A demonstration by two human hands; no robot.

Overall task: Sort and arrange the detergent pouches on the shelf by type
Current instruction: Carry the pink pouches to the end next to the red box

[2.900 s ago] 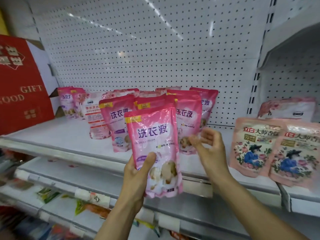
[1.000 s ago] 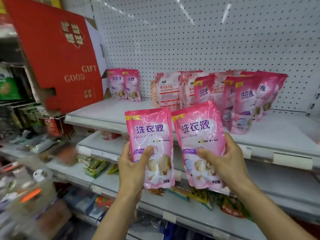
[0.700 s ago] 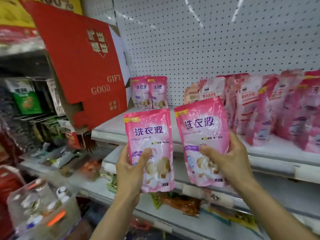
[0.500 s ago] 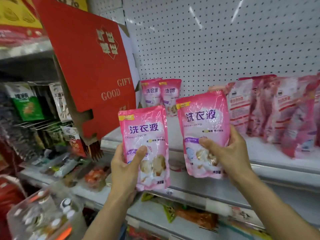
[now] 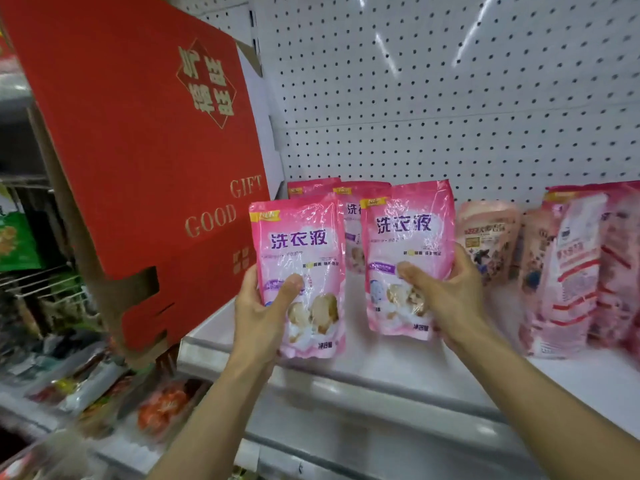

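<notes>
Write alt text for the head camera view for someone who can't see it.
Two bare hands each hold up a matching pink detergent pouch, the left hand gripping the left pouch and the right hand the right pouch, over a white shelf. Two same-type pouches stand behind; paler pouches stand rightward, and a red gift box leans on the left.

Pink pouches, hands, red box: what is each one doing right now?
Left hand: grips the left pink pouch, held upright.
Right hand: grips the right pink pouch, held upright above the shelf.
Two matching pink pouches: standing at the back.
Pale floral pouches: standing.
Red gift box: tilted, beside the shelf.
</notes>
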